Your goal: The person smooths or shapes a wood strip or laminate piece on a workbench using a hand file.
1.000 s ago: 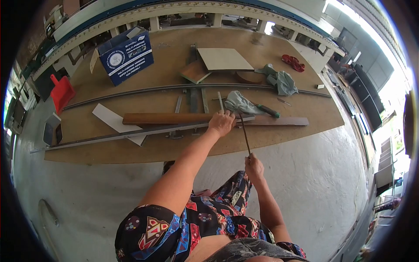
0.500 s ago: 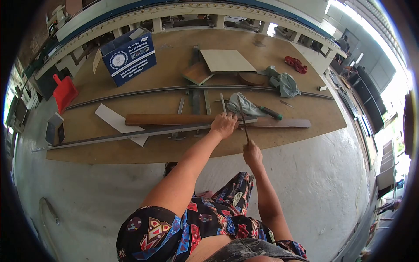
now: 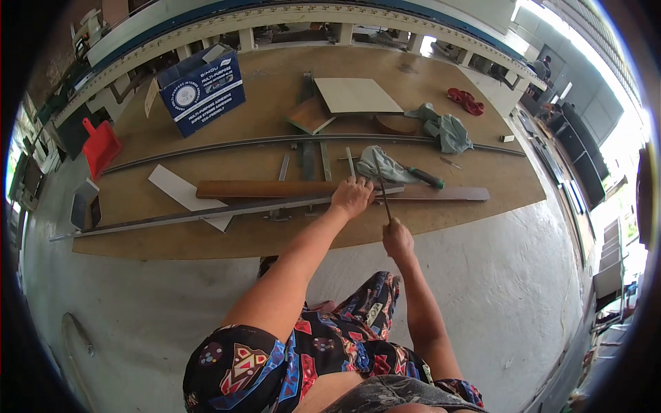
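Observation:
My left hand [image 3: 352,197] is closed over a long grey metal bar [image 3: 275,205] near its right end, pressing it down above the board. In my right hand [image 3: 397,240] is a long, thin, dark file [image 3: 383,189], gripped at its near end. The file points away from me and crosses the bar just right of my left fingers; whether it touches the bar is hard to see. Beneath lies a brown strip [image 3: 261,189]. Just beyond my hands are a pale green cloth [image 3: 387,167] and a tool with a green-and-black handle [image 3: 427,177].
A brown board [image 3: 172,242] lies under everything. On it are a blue box [image 3: 206,96], a white strip [image 3: 182,193], a long dark rail [image 3: 234,143], a cream panel [image 3: 359,95], another cloth [image 3: 451,132] and red straps [image 3: 466,102]. A red dustpan [image 3: 101,146] stands left. Another person [image 3: 542,69] is far right.
My right hand and the file have shifted very slightly forward. My left hand stays on the metal bar.

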A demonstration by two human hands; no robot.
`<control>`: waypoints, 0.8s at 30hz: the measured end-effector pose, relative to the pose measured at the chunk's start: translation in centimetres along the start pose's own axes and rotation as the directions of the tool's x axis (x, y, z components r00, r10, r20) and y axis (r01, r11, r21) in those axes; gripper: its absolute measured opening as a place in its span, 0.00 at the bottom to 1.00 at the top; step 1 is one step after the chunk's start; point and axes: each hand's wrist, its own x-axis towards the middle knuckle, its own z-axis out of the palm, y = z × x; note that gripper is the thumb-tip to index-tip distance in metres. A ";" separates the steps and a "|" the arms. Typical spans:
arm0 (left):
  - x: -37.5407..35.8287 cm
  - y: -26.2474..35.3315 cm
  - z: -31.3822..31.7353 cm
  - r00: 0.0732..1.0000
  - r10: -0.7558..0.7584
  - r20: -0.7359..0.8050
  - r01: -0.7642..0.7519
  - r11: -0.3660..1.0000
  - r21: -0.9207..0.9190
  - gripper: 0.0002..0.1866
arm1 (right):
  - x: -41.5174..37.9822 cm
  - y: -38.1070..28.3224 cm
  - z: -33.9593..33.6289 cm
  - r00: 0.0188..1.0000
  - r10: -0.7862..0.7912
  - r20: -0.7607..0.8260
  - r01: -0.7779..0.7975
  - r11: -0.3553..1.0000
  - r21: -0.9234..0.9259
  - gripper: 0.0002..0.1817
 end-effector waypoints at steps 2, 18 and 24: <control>0.3 0.0 -0.2 0.999 -0.032 0.004 0.032 0.999 -0.020 0.14 | 1.7 0.1 0.7 0.999 -0.034 -0.035 0.034 0.999 -0.015 0.13; 0.0 0.0 -0.4 1.000 0.005 0.025 -0.005 1.000 -0.011 0.14 | -6.8 2.7 0.7 0.996 0.073 -0.046 -0.068 0.994 0.091 0.13; -0.1 -0.1 0.2 1.000 0.012 -0.001 -0.012 1.000 0.024 0.13 | -3.7 1.2 -0.1 0.999 0.047 0.007 -0.047 0.999 0.027 0.12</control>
